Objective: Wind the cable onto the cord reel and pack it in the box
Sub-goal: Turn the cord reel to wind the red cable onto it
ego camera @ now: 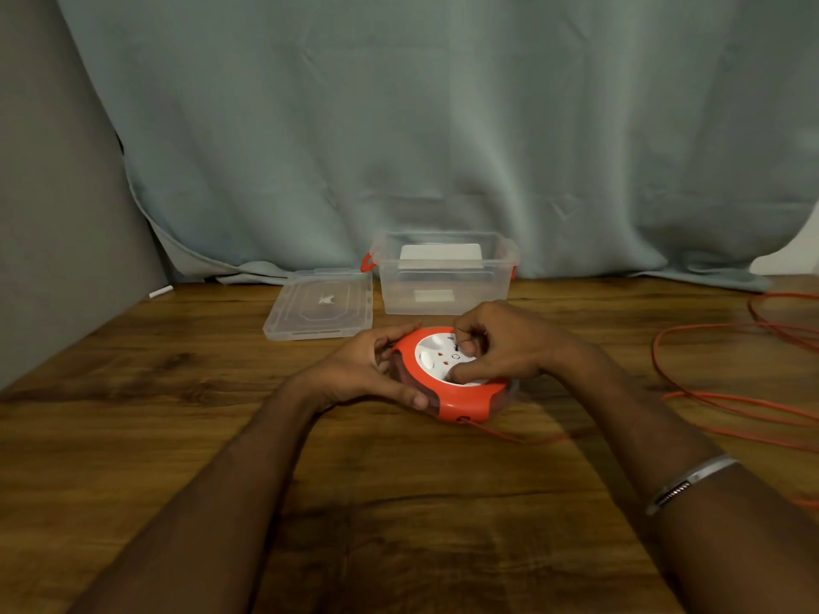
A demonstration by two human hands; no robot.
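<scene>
An orange cord reel (461, 403) with a white socket face lies flat on the wooden table (399, 502) in the middle. My left hand (368, 370) grips its left rim. My right hand (501, 343) rests on top, fingers pinched on the white centre of the reel. The orange cable (727, 403) leaves the reel's front and runs in loose loops across the table's right side. Behind the reel stands the clear plastic box (445, 299) with orange latches, open on top.
The clear lid (319, 308) lies flat left of the box. A grey-blue curtain (443, 126) hangs behind the table, and a grey wall (53, 214) stands at left. A small white stick (160, 292) lies at the back left edge.
</scene>
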